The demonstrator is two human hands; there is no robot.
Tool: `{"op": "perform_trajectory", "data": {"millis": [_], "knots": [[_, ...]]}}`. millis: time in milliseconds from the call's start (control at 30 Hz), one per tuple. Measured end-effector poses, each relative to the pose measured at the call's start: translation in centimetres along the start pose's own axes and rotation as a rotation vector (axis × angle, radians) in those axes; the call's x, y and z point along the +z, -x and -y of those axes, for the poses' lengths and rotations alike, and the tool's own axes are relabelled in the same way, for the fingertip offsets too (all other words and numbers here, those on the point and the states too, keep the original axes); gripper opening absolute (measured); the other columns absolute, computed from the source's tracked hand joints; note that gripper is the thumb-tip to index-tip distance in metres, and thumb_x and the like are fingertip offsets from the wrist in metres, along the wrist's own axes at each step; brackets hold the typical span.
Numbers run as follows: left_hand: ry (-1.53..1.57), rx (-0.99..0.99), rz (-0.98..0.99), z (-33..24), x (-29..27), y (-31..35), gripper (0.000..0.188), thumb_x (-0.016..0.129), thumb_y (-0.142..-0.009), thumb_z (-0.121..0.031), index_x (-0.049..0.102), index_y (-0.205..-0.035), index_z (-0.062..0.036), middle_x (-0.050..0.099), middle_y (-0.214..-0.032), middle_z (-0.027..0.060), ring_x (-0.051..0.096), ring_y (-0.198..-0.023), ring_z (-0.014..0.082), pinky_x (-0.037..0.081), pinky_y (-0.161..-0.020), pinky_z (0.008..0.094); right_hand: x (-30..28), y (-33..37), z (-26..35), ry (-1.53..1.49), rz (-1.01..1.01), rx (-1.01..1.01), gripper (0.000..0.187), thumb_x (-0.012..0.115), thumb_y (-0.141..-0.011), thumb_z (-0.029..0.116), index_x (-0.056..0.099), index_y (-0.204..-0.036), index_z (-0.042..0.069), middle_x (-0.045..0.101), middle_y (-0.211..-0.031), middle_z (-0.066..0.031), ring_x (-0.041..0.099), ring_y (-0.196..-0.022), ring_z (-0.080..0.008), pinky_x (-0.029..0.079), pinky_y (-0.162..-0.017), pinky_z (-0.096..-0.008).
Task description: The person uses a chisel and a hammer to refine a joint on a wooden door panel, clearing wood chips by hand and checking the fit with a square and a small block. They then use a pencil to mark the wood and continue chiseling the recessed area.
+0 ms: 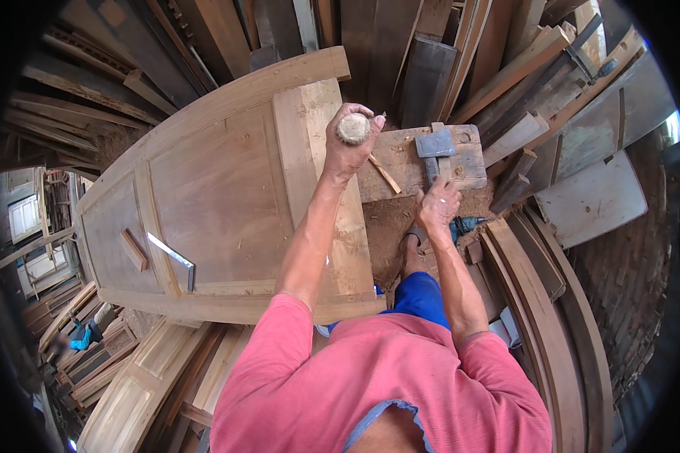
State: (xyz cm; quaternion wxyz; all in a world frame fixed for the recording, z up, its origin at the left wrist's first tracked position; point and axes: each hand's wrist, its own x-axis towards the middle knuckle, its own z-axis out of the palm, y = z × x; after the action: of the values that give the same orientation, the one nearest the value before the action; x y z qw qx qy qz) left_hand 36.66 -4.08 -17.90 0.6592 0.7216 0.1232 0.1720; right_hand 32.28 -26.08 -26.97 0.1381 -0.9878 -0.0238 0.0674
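Observation:
My left hand is closed around a wooden piece with a worn, pale round end, seen end-on; its lower part is hidden. It is above the edge of a panelled wooden door. My right hand grips the dark handle of a hatchet-like tool, whose broad grey head is over a thick wooden block. A narrow wood strip lies at the block's near edge, beside my left hand.
A try square and a small reddish wood block lie on the door. Boards lean along the far side. Curved timbers stand to the right. A blue power tool is on the shaving-strewn ground near my foot.

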Motion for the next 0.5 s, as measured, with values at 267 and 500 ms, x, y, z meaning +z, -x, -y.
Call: {"op": "perform_trajectory", "data": {"millis": [267, 500], "knots": [[0.01, 0.016, 0.071, 2.5, 1.4, -0.3, 0.018, 0.077, -0.086, -0.017, 0.063, -0.091, -0.0066, 0.063, -0.082, -0.0024, 0.057, -0.077, 0.0058, 0.048, -0.071, 0.0234, 1.1, -0.5, -3.1, -0.118, 0.252, 0.154, 0.065, 0.074, -0.081, 0.019, 0.04, -0.132, -0.001, 0.044, -0.122, -0.0288, 0.052, -0.111, -0.0475, 0.046, -0.094, -0.0509], [-0.03, 0.049, 0.08, 3.3, 1.9, -0.6, 0.013, 0.074, -0.086, -0.015, 0.064, -0.088, -0.0063, 0.063, -0.081, -0.001, 0.057, -0.076, 0.0065, 0.048, -0.07, 0.0239, 0.9, -0.7, -3.2, -0.144, 0.275, 0.14, 0.065, 0.074, -0.081, 0.016, 0.038, -0.132, -0.002, 0.042, -0.121, -0.0317, 0.051, -0.111, -0.0489, 0.046, -0.094, -0.0498]]}}
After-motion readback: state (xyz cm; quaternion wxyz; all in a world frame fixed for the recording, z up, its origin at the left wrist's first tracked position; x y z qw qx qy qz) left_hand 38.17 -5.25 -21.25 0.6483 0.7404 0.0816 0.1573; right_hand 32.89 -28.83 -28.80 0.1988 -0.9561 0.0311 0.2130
